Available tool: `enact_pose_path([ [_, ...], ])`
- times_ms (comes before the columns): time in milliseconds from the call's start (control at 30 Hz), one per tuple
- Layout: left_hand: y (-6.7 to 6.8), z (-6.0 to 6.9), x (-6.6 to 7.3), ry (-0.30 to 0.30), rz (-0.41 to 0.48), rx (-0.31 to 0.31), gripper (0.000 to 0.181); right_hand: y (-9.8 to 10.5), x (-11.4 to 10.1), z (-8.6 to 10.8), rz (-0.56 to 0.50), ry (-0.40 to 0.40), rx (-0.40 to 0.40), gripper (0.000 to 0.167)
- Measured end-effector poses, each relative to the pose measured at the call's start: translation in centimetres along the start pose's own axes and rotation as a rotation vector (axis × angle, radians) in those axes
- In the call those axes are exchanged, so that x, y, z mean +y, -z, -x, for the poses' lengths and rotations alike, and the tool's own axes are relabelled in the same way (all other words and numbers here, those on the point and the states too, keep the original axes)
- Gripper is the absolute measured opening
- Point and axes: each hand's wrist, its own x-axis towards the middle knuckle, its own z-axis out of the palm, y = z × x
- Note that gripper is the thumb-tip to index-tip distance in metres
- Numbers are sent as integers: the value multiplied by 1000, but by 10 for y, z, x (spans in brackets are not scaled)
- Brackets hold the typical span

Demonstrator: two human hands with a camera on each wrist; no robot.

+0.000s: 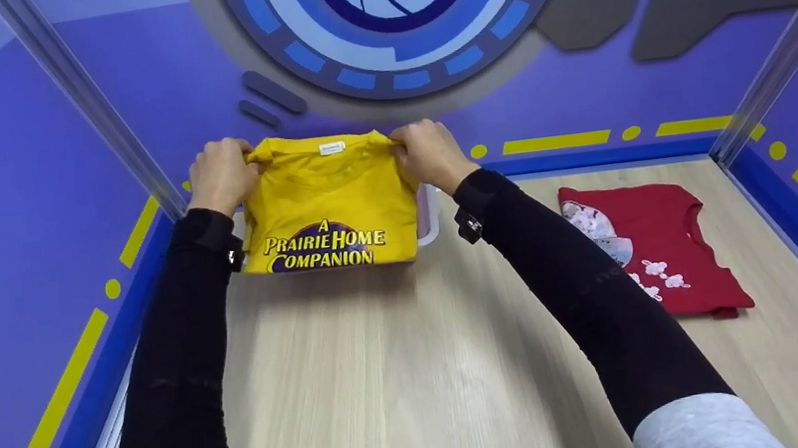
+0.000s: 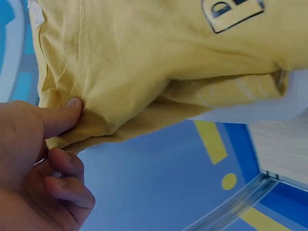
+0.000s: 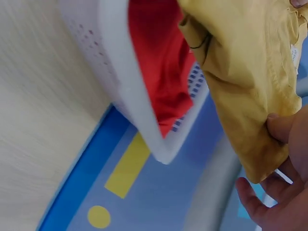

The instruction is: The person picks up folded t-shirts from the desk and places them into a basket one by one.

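A folded yellow T-shirt [image 1: 335, 193] with "A Prairie Home Companion" printed on it hangs between both hands. My left hand [image 1: 219, 175] pinches its upper left corner, thumb on top, as the left wrist view shows. At the upper right corner, my right hand [image 1: 430, 151] pinches the cloth between thumb and fingers. Behind and below the shirt stands a white basket [image 3: 113, 43] with perforated walls, mostly hidden in the head view. Inside it lies red cloth [image 3: 161, 62], seen in the right wrist view.
A folded red T-shirt [image 1: 672, 245] with white prints lies on the wooden table [image 1: 401, 374] at the right. Blue-purple panels [image 1: 49, 189] with metal corner posts [image 1: 92, 101] enclose the table at the back and sides.
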Motion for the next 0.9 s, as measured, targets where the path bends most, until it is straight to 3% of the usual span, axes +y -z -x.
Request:
enact_pose_path([
  [367, -31, -8, -7, 23, 36, -110, 39, -18, 20, 11, 54, -51, -111, 20],
  [567, -43, -11, -10, 50, 58, -118, 40, -25, 22, 9, 93, -52, -152, 30],
  [900, -63, -14, -15, 96, 135, -143, 45, -40, 25, 9, 150, -93, -152, 28],
])
